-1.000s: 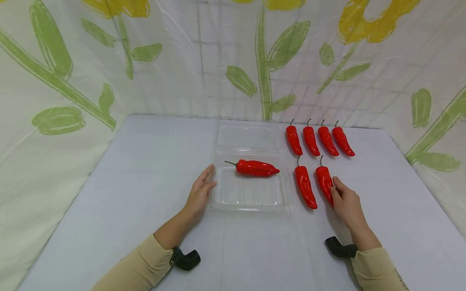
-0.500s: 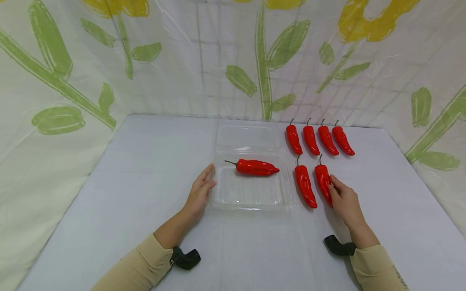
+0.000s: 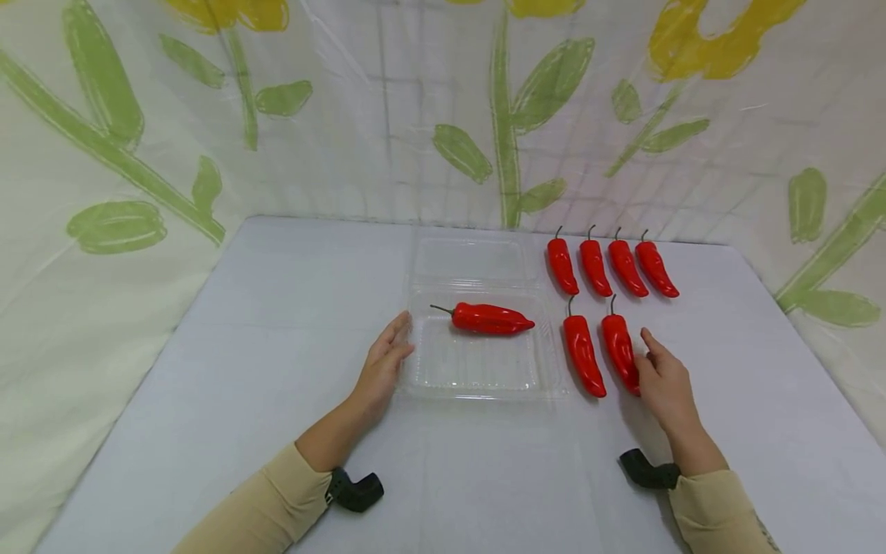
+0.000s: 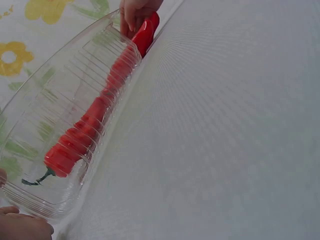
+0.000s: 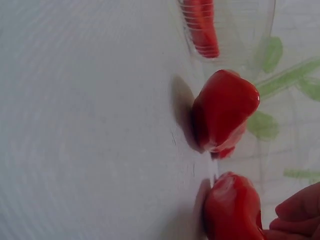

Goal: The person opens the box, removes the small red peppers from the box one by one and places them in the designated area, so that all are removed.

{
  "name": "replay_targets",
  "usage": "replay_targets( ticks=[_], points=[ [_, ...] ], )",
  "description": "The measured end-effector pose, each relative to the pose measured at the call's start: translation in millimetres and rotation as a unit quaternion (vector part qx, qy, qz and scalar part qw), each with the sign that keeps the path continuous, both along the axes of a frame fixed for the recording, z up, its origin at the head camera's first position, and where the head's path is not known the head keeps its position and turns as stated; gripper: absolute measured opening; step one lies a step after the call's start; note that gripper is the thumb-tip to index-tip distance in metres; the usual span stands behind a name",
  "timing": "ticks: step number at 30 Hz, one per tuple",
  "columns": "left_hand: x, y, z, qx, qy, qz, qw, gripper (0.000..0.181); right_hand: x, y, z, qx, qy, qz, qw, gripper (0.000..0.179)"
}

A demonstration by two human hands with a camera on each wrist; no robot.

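My left hand [image 3: 378, 368] rests against the left edge of a clear plastic clamshell box [image 3: 443, 365], its fingers fairly straight along the wall. One red pepper [image 3: 493, 319] with a green stem lies sideways in the box. At the right, my right hand [image 3: 667, 390] is beside another red pepper [image 3: 618, 350], index finger extended away from it and the other fingers close at its side. In the right wrist view, fingertips [image 5: 299, 205] show by that pepper. A second red pepper [image 3: 584, 355] lies between it and the box.
Several more red peppers [image 3: 625, 268] lie in a row at the back right of the white table [image 3: 291, 308]. The box's lid [image 3: 471, 258] lies open towards the back. A flower-printed curtain [image 3: 332, 115] hangs behind the table.
My right hand's index finger has lifted off the right front pepper and straightened. The peppers keep their places, and the left hand stays at the box.
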State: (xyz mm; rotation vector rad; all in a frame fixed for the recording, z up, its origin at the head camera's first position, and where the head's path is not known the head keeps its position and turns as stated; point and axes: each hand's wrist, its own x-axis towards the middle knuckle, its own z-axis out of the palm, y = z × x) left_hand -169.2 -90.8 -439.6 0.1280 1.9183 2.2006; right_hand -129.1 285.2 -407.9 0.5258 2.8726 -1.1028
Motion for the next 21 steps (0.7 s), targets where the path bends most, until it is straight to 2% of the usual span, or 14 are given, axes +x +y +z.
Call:
replay_targets(
  ticks=[6, 13, 21],
  points=[
    [1.0, -0.2, -0.1, 0.000, 0.004, 0.000, 1.0000, 0.057, -4.8, 1, 15.8, 0.005, 0.029, -0.006, 0.9995, 0.055],
    [0.5, -0.3, 0.0, -0.014, 0.003, -0.003, 0.9999, 0.056, -10.8, 0, 25.6, -0.013, 0.028, -0.004, 0.9995, 0.057],
    [0.7, -0.8, 0.9, -0.016, -0.002, 0.002, 0.9999, 0.057, -13.9, -3, 35.1, 0.010, 0.038, 0.045, 0.9982, 0.063]
  ],
)
